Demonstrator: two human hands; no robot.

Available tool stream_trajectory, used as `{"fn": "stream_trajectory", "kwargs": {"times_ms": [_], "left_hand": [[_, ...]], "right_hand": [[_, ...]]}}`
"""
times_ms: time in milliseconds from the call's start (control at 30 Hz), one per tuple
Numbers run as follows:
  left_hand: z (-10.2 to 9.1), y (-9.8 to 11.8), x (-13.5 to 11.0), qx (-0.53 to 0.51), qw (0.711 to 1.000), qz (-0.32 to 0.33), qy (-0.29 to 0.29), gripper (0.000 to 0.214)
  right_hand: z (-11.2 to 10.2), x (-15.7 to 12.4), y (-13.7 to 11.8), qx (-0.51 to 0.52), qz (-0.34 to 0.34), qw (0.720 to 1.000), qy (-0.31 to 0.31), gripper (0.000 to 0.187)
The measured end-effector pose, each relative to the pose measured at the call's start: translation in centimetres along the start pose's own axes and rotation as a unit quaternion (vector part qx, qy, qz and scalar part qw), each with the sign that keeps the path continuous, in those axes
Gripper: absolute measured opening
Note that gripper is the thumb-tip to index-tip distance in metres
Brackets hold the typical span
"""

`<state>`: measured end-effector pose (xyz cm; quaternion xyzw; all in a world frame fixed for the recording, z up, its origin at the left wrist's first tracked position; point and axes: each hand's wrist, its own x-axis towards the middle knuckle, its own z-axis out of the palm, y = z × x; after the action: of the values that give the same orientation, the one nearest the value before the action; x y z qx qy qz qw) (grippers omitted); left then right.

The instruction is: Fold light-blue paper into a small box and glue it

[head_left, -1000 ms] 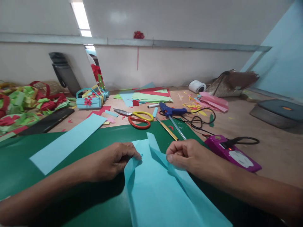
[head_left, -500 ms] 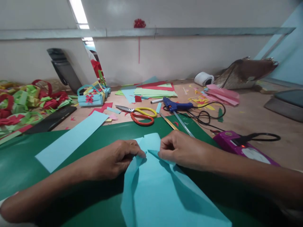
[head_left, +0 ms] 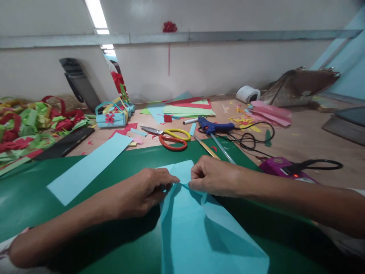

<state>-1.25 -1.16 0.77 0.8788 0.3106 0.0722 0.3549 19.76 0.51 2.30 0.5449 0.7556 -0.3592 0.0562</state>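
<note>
Green mat (head_left: 31, 205): left fingers (head_left: 167, 181) and right fingers (head_left: 194, 179) pinch blue paper (head_left: 196, 232).

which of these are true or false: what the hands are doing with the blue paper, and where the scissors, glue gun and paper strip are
1. The left hand and right hand both pinch the far end of the light blue sheet. True.
2. The scissors are held in the right hand. False: they lie untouched on the table, just beyond the green mat.
3. The glue gun is blue and lies on the table beyond the hands. True.
4. The loose paper strip lies to the right of both hands. False: it lies on the green mat to their left.
</note>
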Motion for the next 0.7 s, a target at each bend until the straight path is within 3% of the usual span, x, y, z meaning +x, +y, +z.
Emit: {"fn": "stream_trajectory", "kwargs": {"times_ms": [433,700], "left_hand": [[0.69,-0.04,0.19,0.055,0.998,0.017,0.006,0.04],[0.63,-0.14,0.55,0.069,0.997,0.017,0.019,0.03]], "right_hand": [[-0.11,0.23,0.22,-0.004,-0.023,1.0,0.016,0.011],[-0.61,0.51,-0.21,0.057,0.024,0.998,-0.027,0.005]]}}
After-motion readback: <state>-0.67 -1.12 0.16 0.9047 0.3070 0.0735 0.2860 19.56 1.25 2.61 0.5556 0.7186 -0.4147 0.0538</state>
